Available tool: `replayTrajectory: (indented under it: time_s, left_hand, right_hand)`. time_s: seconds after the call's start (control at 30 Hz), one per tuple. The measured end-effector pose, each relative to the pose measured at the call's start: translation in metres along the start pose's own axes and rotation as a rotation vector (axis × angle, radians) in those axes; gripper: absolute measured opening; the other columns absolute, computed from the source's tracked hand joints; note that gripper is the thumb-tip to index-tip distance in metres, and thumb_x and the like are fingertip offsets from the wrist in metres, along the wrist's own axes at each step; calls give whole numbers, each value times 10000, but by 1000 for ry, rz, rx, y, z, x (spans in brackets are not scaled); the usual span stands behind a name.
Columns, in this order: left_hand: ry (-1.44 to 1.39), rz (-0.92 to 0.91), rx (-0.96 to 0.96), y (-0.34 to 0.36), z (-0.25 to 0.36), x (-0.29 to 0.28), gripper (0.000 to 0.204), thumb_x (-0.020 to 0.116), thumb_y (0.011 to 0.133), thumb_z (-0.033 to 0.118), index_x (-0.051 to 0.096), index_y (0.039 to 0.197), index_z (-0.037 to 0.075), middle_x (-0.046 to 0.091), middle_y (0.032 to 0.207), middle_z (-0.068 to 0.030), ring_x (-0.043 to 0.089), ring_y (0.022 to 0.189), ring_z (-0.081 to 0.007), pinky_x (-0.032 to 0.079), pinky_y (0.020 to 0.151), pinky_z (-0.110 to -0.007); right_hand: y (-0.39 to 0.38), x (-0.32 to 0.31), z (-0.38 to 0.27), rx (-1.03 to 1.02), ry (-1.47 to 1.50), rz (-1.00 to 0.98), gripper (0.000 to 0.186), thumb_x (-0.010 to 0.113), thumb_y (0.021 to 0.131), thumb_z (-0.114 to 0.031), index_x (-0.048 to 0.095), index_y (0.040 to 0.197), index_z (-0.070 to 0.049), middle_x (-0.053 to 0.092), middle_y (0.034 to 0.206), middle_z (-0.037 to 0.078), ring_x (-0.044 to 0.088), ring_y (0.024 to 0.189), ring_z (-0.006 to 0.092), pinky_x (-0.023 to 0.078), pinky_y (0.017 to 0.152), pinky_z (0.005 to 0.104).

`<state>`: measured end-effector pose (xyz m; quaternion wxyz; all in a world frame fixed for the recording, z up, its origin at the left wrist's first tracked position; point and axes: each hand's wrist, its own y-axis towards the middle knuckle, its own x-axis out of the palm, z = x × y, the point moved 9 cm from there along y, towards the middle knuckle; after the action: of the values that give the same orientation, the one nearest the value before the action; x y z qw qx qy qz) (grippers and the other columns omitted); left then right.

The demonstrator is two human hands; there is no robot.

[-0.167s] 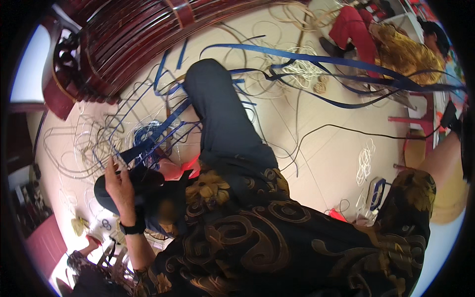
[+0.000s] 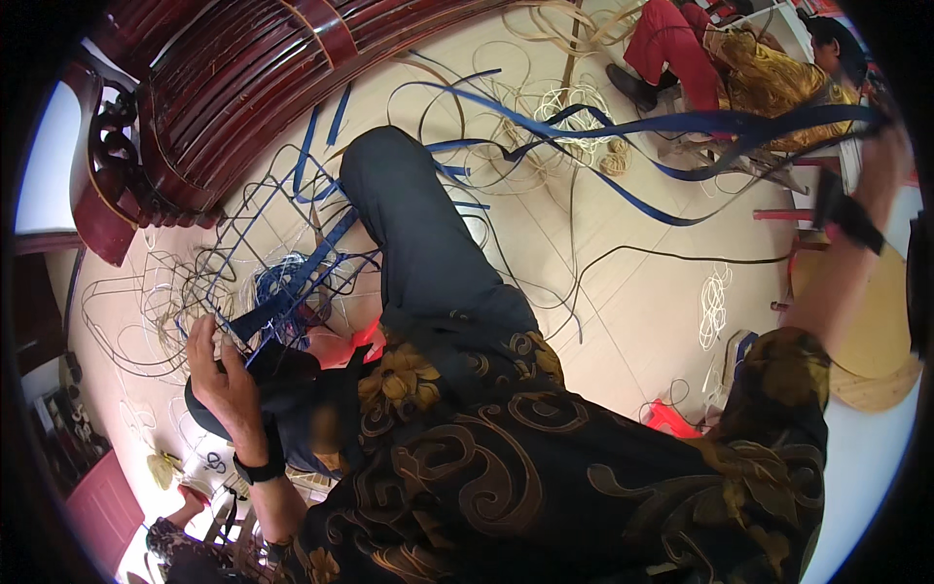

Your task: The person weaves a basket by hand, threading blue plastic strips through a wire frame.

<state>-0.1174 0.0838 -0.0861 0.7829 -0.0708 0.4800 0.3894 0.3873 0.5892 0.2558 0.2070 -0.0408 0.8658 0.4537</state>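
Observation:
My left hand [image 2: 219, 380] is at the lower left with bent fingers closed around something pale I cannot make out, beside a dark blue woven band [image 2: 253, 316] and a tangle of blue cords [image 2: 289, 280]. My right hand [image 2: 880, 136], blurred near the right rim, grips long blue straps [image 2: 662, 125] that loop leftward across the upper middle. Thin wire frames [image 2: 167, 290] lie around the blue tangle. My dark-clad knee [image 2: 375, 161] rises between the straps and the cords.
A carved wooden bench [image 2: 224, 107] fills the upper left. A person in red trousers [image 2: 650, 49] is at the upper right, with round wooden stools [image 2: 856, 321] below. Another person [image 2: 185, 545] is at the lower left. Pale cord bundles [image 2: 713, 307], red items [image 2: 666, 419] and loose strands lie on the tiled floor.
My right forearm has risen along the right rim, lifting the blue straps and shifting their loops. My left hand has moved slightly left and down.

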Motion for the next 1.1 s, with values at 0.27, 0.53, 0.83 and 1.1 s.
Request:
replayTrajectory:
  time_s: [0.27,0.53,0.83,1.1]
  left_hand:
    - [-1240,-711,-428,-12,141,61,783,666,878,494,443,1387,-57,621,1227,-210,618,1107,-274,448,997,-379]
    - [-1799,-437,-284,29,87,1,395,582,934,192,450,1268,28,501,786,-43,513,789,-183,414,855,-373]
    - [-1593,-35,46,98,-9,-211,96,401,1016,14,414,1111,22,257,813,-35,277,740,-174,280,773,-347]
    - [-952,123,55,149,-109,-258,282,470,1006,19,444,1274,-67,485,1252,-144,477,1175,-223,329,1081,-373]
  right_hand:
    - [-281,333,-166,143,654,-1109,305,589,921,-218,553,1168,-43,600,1010,141,630,875,290,524,751,368]
    - [-372,349,-170,-36,678,-1336,353,685,871,-207,561,1196,-144,654,818,108,657,734,327,506,635,410]
    - [-289,163,184,320,-390,-854,263,683,798,-30,684,1042,-130,710,879,73,667,806,213,512,731,329]
    - [-152,-89,286,443,-456,-140,294,597,969,-252,657,1211,-95,685,870,56,593,746,157,459,691,311]
